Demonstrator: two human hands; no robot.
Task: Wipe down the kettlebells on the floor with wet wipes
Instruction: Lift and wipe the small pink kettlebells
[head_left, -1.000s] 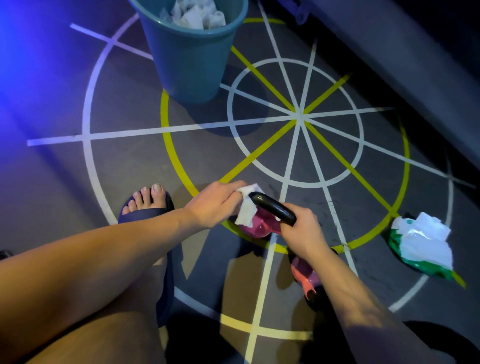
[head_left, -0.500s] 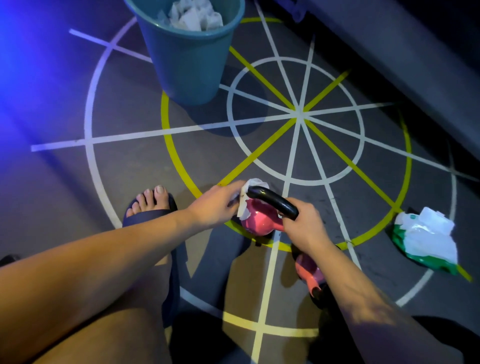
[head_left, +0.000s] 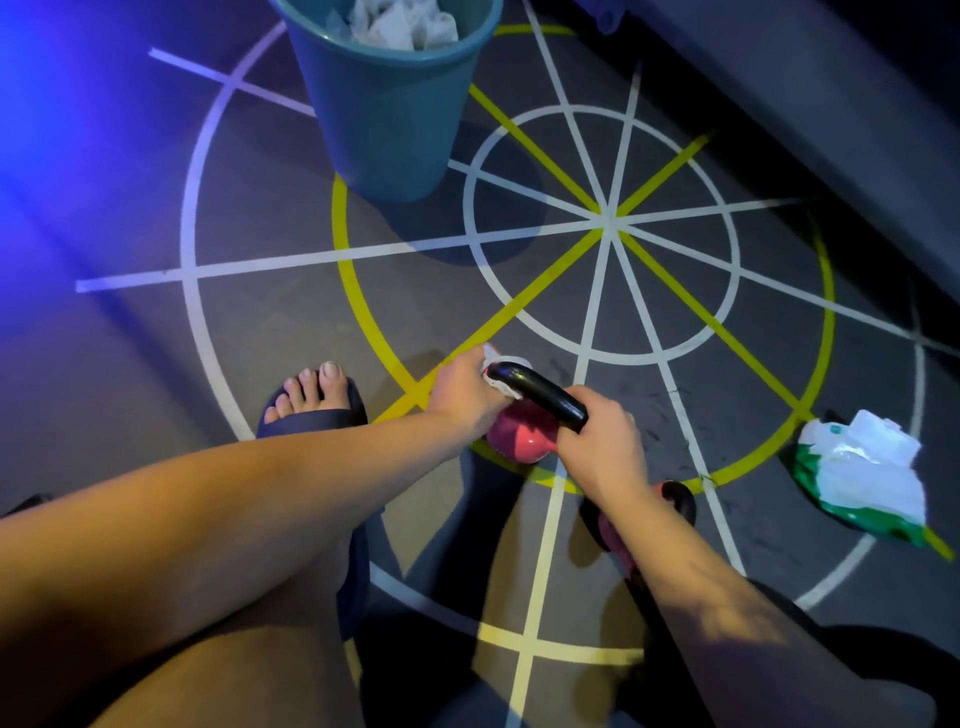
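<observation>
left grip (head_left: 465, 389) presses wipe (head_left: 503, 387) to kettlebell (head_left: 519, 436); right grip (head_left: 605, 447) seemingly holds handle (head_left: 543, 396).

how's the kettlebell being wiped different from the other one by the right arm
The wiped kettlebell is gripped by the right hand while the left hand holds a wipe to it; the second kettlebell is in no hand. The first shows plainly; the second is mostly hidden by the right forearm. Both: pink body, black handle.

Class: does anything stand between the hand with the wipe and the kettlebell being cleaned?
Nothing visible does. The left hand presses the wet wipe onto the black handle of the pink kettlebell; the right hand holds the handle's other end.
</observation>
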